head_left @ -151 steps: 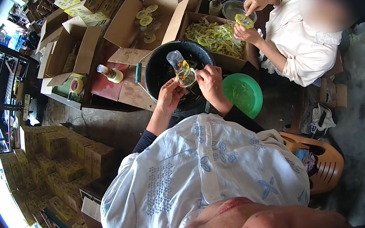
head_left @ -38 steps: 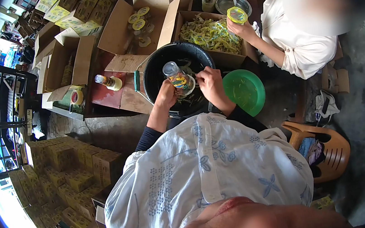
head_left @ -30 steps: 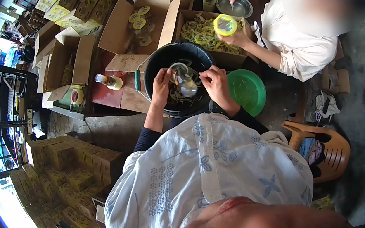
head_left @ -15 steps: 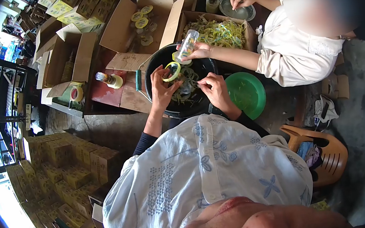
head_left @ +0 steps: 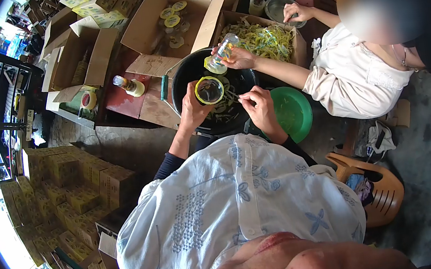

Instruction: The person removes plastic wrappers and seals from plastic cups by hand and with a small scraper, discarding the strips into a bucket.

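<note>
My left hand (head_left: 191, 109) is closed around the side of a clear cup with a yellow rim (head_left: 209, 90), its round mouth turned up toward me. My right hand (head_left: 259, 108) is pinched, with a thin dark thing at its fingertips that I cannot make out. Both hands are over a black bucket (head_left: 179, 78), which has dark liquid and greenish-yellow strips inside. Across the bucket, a co-worker's hand (head_left: 238, 58) holds a clear cup with a yellow-edged lid (head_left: 226, 49), tilted.
A green basin (head_left: 305, 115) stands right of the bucket. Behind it, a carton of yellow-green strips (head_left: 263, 37) sits beside an open carton (head_left: 138, 31) with lidded cups. The co-worker's other hand is at a metal bowl (head_left: 278, 8). Left is a jar (head_left: 134, 88); stacked boxes (head_left: 71, 190) stand below.
My left hand has turned the cup so its mouth faces me more. My right hand stays pinched and has shifted slightly. The co-worker leans back a little, still holding the cup.
</note>
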{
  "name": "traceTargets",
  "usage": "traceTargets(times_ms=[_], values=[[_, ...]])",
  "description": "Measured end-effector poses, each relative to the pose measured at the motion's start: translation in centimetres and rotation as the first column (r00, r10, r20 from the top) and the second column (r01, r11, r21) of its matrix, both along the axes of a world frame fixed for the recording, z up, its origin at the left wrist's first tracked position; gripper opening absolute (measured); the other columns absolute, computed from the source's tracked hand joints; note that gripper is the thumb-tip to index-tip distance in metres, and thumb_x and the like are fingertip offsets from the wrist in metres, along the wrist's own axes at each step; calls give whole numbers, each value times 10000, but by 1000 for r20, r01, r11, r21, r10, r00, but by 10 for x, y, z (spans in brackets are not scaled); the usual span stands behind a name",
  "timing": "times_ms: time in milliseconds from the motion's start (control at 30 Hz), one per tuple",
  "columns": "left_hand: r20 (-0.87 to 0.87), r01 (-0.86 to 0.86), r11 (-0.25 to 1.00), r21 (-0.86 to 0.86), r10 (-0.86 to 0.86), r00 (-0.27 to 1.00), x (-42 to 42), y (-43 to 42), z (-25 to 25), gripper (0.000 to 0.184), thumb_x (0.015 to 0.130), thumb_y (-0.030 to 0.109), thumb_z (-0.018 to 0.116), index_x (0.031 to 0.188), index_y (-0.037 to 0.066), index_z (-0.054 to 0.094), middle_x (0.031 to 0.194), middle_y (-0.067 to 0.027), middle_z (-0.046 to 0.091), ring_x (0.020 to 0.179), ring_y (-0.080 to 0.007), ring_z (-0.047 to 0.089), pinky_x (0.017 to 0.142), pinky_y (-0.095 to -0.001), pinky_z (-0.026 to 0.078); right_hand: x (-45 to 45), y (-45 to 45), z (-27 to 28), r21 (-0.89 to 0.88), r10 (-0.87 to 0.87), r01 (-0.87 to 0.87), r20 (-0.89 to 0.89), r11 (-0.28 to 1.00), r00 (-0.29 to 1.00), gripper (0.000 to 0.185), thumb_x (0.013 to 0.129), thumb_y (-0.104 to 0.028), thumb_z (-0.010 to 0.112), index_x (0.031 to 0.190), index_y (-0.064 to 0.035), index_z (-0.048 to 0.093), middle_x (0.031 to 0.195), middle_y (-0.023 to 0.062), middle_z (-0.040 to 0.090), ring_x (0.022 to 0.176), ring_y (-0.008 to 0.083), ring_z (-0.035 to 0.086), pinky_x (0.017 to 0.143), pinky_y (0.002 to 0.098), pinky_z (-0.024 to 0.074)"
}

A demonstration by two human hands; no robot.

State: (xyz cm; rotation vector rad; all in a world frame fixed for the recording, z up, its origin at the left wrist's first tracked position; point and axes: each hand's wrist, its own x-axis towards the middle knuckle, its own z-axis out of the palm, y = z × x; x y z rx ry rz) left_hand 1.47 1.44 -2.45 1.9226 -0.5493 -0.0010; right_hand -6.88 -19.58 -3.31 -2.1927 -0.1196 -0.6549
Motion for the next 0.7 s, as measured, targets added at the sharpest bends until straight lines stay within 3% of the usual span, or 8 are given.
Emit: traceTargets(times_ms=[100, 167, 233, 500, 600, 700], values=[[-34, 49, 998, 43, -47, 998, -3, -2, 1, 649, 663, 49, 729, 1247, -27, 457, 1148, -190, 618, 1089, -351, 615, 950, -379, 480, 1, 1, 1, -35, -54, 57, 85, 998, 995, 149, 765, -38, 753, 872, -92, 663, 743, 23, 555, 717, 226, 572, 736, 379, 415], [76, 80, 996, 48, -84, 994, -2, -2, -14, 632, 678, 79, 708, 1248, -32, 458, 1150, -197, 612, 1095, -350, 612, 957, -389, 475, 1, 3, 3, -62, -51, 58, 103, 996, 993, 148, 771, -40, 750, 879, -90, 661, 762, 26, 551, 742, 229, 569, 738, 384, 415], [61, 97, 992, 77, -101, 993, -2, -3, -11, 640, 675, 84, 706, 1253, -35, 458, 1149, -207, 603, 1083, -368, 605, 955, -403, 476, 2, 5, 8, -88, -50, 61, 120, 994, 991, 148, 776, -42, 746, 886, -89, 659, 780, 30, 546, 766, 231, 567, 740, 390, 416], [163, -18, 968, 249, -24, 986, -9, -12, 2, 593, 668, 216, 838, 1142, 42, 525, 998, -151, 660, 944, -352, 653, 798, -407, 533, 5, 5, 9, -288, 56, -11, 149, 958, 987, 178, 778, -39, 720, 943, -92, 679, 818, 28, 528, 813, 220, 561, 784, 388, 422], [131, -1, 954, 300, -40, 991, -9, -12, 10, 526, 656, 112, 815, 1099, 11, 550, 967, -151, 692, 897, -324, 692, 789, -368, 541, 3, 3, 7, -347, 81, -22, 157, 938, 984, 174, 788, -41, 709, 954, -79, 676, 827, 30, 529, 818, 221, 565, 792, 389, 429], [23, 35, 942, 334, -45, 999, -11, -12, 20, 500, 653, 113, 789, 1085, 10, 558, 950, -150, 690, 891, -306, 693, 777, -362, 537, 1, 4, 2, -395, 94, -22, 164, 918, 982, 174, 795, -44, 697, 966, -64, 670, 836, 39, 530, 821, 229, 568, 789, 391, 437]])
